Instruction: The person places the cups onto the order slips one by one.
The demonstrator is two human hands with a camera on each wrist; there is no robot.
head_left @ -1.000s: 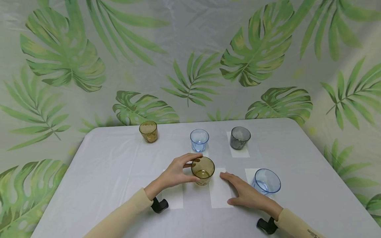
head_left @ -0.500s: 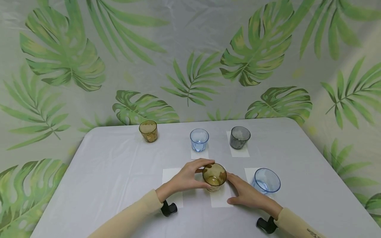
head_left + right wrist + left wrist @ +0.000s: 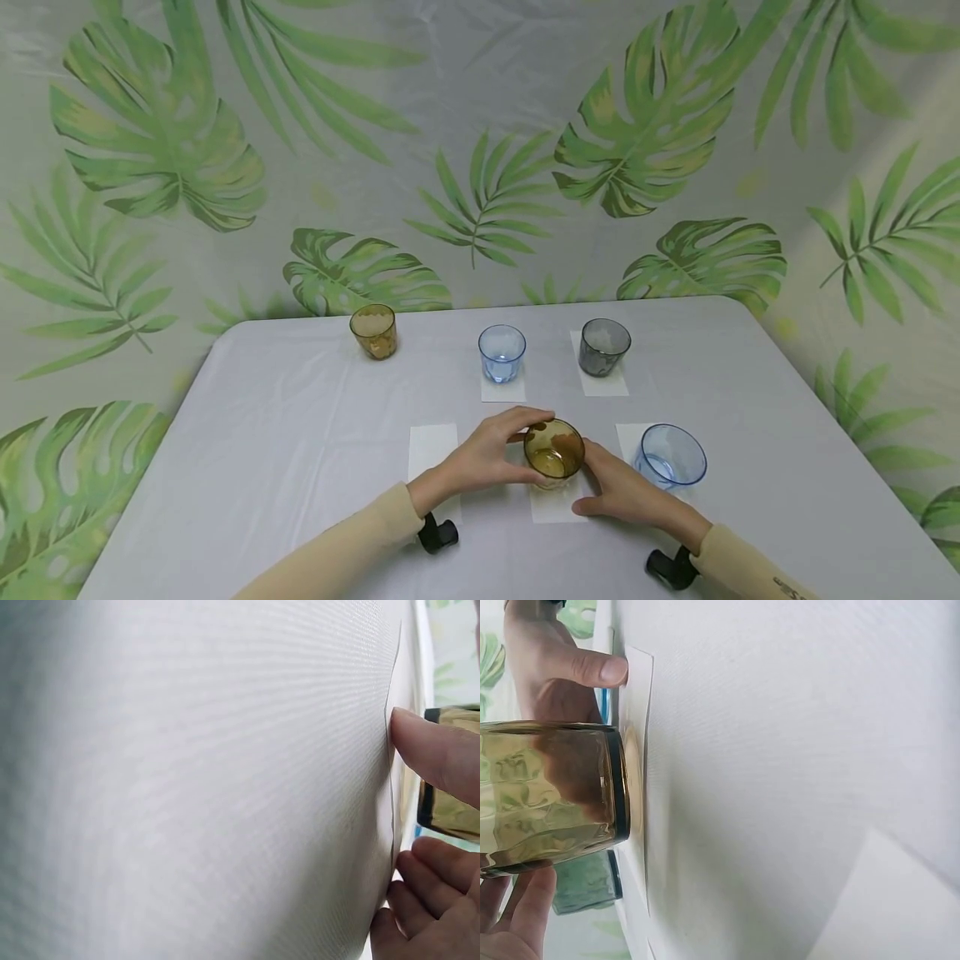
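Between fingers and thumb, my left hand (image 3: 491, 454) grips an amber drinking glass (image 3: 553, 457) by its sides, upright. Its base is close over a white paper card (image 3: 553, 507); in the left wrist view the thick dark base (image 3: 620, 784) faces that card with a narrow gap. My right hand (image 3: 633, 492) rests low at the card's right side, fingers relaxed and thumb (image 3: 431, 746) at the card's edge. Its fingertips are beside the glass in the head view, partly hidden behind it. Nothing is held in the right hand.
A wide blue glass (image 3: 672, 457) stands on a card just behind the right hand. Farther back are a small blue glass (image 3: 502, 354) and a grey glass (image 3: 604, 348) on cards, and another amber glass (image 3: 374, 332) at the back left. A bare card (image 3: 432, 442) lies left.
My left hand has carried the amber glass rightward and toward me, from the card's left side to over it. The right hand has stayed nearly still.
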